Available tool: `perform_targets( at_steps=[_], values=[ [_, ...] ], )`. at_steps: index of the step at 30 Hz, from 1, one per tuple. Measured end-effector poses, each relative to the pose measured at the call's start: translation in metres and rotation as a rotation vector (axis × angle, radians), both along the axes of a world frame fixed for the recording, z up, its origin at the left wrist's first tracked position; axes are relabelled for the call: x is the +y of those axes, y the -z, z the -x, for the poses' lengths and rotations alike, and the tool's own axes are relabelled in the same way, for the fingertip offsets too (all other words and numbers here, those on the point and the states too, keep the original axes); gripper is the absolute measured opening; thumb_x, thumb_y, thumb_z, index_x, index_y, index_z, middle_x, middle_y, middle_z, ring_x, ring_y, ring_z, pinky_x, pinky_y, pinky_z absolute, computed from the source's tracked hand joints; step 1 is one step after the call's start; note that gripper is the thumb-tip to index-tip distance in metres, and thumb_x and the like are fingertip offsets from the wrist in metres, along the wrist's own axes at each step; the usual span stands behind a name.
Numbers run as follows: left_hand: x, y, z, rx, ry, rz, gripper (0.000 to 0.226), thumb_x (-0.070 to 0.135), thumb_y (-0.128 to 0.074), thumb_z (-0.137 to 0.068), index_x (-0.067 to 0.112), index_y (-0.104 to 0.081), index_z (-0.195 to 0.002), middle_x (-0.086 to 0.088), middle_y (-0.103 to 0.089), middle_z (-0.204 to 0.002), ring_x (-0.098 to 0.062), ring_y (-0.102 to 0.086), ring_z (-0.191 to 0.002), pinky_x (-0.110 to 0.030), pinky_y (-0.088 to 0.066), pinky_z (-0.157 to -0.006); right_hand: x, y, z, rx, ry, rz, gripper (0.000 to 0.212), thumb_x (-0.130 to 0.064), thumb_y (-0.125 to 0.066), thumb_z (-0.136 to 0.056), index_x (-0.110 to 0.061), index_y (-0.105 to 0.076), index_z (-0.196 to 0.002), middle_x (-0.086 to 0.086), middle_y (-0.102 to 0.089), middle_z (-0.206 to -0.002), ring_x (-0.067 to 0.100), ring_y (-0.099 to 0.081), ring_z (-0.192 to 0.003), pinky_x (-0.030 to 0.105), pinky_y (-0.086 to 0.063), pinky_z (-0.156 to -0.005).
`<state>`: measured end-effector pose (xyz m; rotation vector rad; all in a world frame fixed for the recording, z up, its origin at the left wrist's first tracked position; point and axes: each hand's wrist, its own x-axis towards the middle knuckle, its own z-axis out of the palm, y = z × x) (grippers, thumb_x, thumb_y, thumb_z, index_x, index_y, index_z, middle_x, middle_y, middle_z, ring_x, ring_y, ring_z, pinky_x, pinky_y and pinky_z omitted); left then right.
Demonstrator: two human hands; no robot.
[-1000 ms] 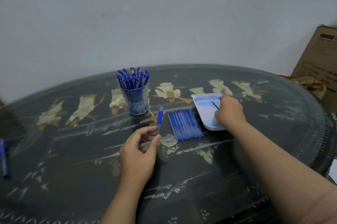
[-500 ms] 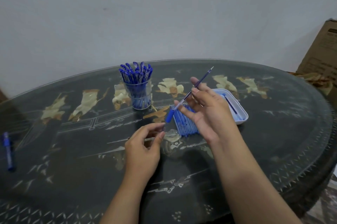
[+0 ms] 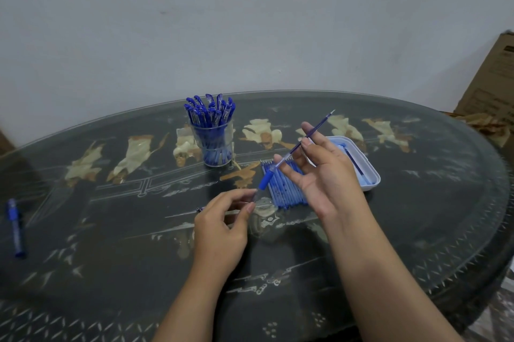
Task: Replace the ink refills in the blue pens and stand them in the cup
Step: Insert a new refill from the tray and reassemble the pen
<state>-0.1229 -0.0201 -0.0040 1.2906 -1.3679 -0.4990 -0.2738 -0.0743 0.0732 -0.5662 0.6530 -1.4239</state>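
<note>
My left hand point(image 3: 222, 227) pinches the lower end of a clear pen barrel point(image 3: 263, 181) with a blue grip, tilted up to the right. My right hand point(image 3: 319, 177) pinches a thin blue refill point(image 3: 315, 130) in its fingertips. The refill's lower end is at the barrel's open top and its tip points up to the right. A clear cup point(image 3: 219, 156) full of capped blue pens stands behind the hands on the left. A row of blue refills point(image 3: 286, 191) lies flat on the table, partly hidden by my right hand.
A white tray point(image 3: 374, 177) holding a refill sits right of the row. One loose blue pen point(image 3: 15, 227) lies near the table's left edge. The round dark table point(image 3: 111, 230) has a glass top. A cardboard box point(image 3: 495, 77) stands at the far right.
My right hand left the white tray, came back to the middle with a refill, and brought it to the barrel. My left hand kept hold of the barrel.
</note>
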Motion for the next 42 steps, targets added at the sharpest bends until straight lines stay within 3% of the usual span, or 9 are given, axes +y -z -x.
perform_targets(
  at_steps=[16,27,31,38,42],
  values=[
    [0.0024,-0.0018,0.0011,-0.085,0.023,0.038,0.032,-0.004,-0.071,-0.081,0.024,-0.074,-0.096,0.012,-0.071,-0.091,-0.004,-0.066,-0.087,-0.01,-0.049,-0.072,-0.0036,0.0028,-0.0021,0.102,0.078,-0.051,0.025,-0.002,-0.05,-0.098,-0.014,-0.069,-0.11,0.005,-0.051,-0.084,0.017,-0.052,-0.079,0.03,-0.056,-0.058],
    [0.0039,-0.0038,0.002,-0.111,0.043,0.035,0.035,-0.003,-0.072,-0.081,0.029,-0.072,-0.095,0.015,-0.07,-0.091,-0.004,-0.066,-0.086,-0.011,-0.049,-0.072,-0.0067,0.006,0.0016,0.147,0.081,-0.058,0.025,-0.003,-0.05,-0.099,-0.017,-0.069,-0.106,0.004,-0.051,-0.085,0.017,-0.05,-0.081,0.03,-0.056,-0.059],
    [0.0045,-0.005,0.0024,-0.097,0.037,0.026,0.033,-0.002,-0.071,-0.082,0.028,-0.072,-0.095,0.015,-0.07,-0.091,-0.003,-0.066,-0.086,-0.009,-0.048,-0.071,-0.0052,0.0058,0.002,0.196,0.077,-0.015,0.025,-0.003,-0.05,-0.098,-0.015,-0.067,-0.113,0.005,-0.05,-0.087,0.016,-0.05,-0.082,0.029,-0.056,-0.059],
    [0.0021,-0.0021,-0.0001,-0.03,-0.01,-0.005,0.03,-0.002,-0.071,-0.083,0.025,-0.073,-0.095,0.014,-0.071,-0.091,-0.004,-0.066,-0.087,-0.015,-0.052,-0.074,-0.0016,0.0044,-0.0032,0.471,0.165,0.214,0.025,-0.004,-0.052,-0.098,-0.022,-0.065,-0.11,0.002,-0.055,-0.085,0.005,-0.059,-0.069,0.028,-0.057,-0.067],
    [0.0016,-0.0014,0.0002,-0.051,-0.012,0.003,0.03,-0.001,-0.071,-0.083,0.025,-0.073,-0.096,0.013,-0.071,-0.092,-0.005,-0.067,-0.088,-0.015,-0.052,-0.074,0.0017,0.0068,-0.0058,0.694,0.168,0.32,0.025,-0.004,-0.057,-0.096,-0.022,-0.066,-0.108,-0.003,-0.061,-0.084,0.004,-0.064,-0.074,0.027,-0.059,-0.071]
  ],
)
